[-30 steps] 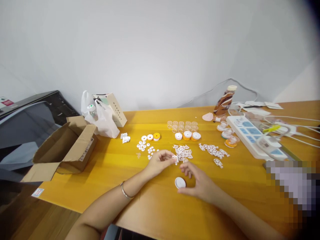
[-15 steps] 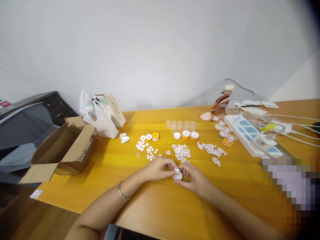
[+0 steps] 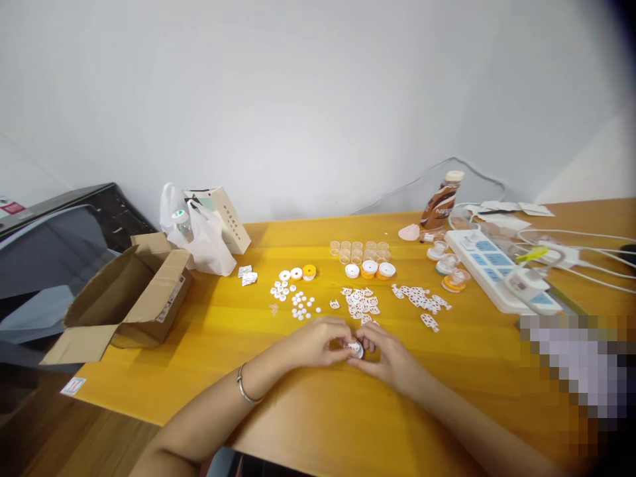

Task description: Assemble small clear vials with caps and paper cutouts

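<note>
Near the front of the table, a small round white plastic piece point(image 3: 356, 350) is held between both hands. My left hand point(image 3: 325, 341) pinches it from the left, its fingertips hiding part of the top. From the right, my right hand point(image 3: 382, 351) grips the rim with thumb and fingers. Just beyond lie white openwork plastic pieces point(image 3: 362, 303) in a heap. Small white round caps point(image 3: 301, 306) are scattered to the left. Behind them stand white and orange discs point(image 3: 369, 267) and clear cups point(image 3: 356, 250) in rows.
An open cardboard box point(image 3: 144, 298) and a white plastic bag point(image 3: 209, 245) stand at the left. More openwork pieces point(image 3: 421, 298) lie to the right, near assembled clear-domed parts point(image 3: 454, 279). A power strip point(image 3: 489, 265), cables and a brown drink bottle point(image 3: 442, 201) occupy the right side.
My left hand has shifted slightly, and its fingers now cover more of the white piece's left side. My right hand stays nearly still, keeping its grip.
</note>
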Demonstrator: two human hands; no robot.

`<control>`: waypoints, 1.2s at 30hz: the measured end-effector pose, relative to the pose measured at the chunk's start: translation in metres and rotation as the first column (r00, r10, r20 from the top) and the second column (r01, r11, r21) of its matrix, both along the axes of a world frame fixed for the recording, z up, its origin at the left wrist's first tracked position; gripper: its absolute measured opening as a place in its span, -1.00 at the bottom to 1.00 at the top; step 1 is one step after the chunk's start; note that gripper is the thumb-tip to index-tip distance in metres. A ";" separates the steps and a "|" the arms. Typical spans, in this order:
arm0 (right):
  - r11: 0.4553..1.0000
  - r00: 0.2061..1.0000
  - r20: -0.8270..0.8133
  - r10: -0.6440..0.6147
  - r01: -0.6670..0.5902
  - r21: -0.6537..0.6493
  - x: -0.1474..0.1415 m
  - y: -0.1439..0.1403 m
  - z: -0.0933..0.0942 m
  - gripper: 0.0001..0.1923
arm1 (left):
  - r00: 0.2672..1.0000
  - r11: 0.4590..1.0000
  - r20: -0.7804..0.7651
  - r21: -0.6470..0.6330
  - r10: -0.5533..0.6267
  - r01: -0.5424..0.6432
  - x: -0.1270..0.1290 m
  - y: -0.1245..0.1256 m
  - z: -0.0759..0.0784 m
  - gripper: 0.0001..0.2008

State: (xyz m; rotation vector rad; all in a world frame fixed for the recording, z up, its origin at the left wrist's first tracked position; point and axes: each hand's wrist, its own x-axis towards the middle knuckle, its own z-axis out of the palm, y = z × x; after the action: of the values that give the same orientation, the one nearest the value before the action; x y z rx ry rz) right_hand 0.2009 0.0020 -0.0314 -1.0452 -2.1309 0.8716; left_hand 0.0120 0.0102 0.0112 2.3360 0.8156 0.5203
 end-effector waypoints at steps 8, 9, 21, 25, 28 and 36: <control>1.000 1.000 -0.006 0.012 -0.012 -0.009 0.000 0.000 -0.002 -0.85 | 1.000 0.999 0.008 -0.029 -0.021 0.022 0.000 0.002 -0.003 -0.92; 1.000 1.000 -0.007 0.019 -0.019 -0.011 0.000 0.000 -0.001 -0.85 | 1.000 0.999 0.007 -0.031 -0.023 0.023 -0.001 0.003 -0.003 -0.92; 0.967 0.957 -0.285 0.060 -0.127 -0.222 0.001 -0.002 0.006 -0.81 | 0.997 0.997 0.053 -0.066 0.048 -0.045 -0.003 0.001 0.009 -0.85; 0.862 0.858 -0.513 -0.023 -0.242 -0.445 -0.002 0.001 0.001 -0.70 | 0.980 0.989 0.151 -0.090 0.133 -0.121 -0.004 0.002 0.017 -0.77; 0.828 0.824 -0.560 -0.088 -0.251 -0.501 -0.002 0.004 -0.005 -0.65 | 0.955 0.977 0.210 -0.064 0.212 -0.203 -0.007 0.023 0.021 -0.72; 0.784 0.822 -0.549 -0.152 -0.238 -0.574 -0.002 0.009 -0.010 -0.57 | 0.852 0.857 0.183 0.079 0.491 -0.510 -0.001 0.151 0.012 -0.61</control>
State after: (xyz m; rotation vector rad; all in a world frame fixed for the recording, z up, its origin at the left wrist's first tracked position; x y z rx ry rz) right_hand 0.1986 0.0113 -0.0409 -0.8589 -1.3630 1.7493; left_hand 0.0105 0.1607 0.0235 2.1406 1.3605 0.9893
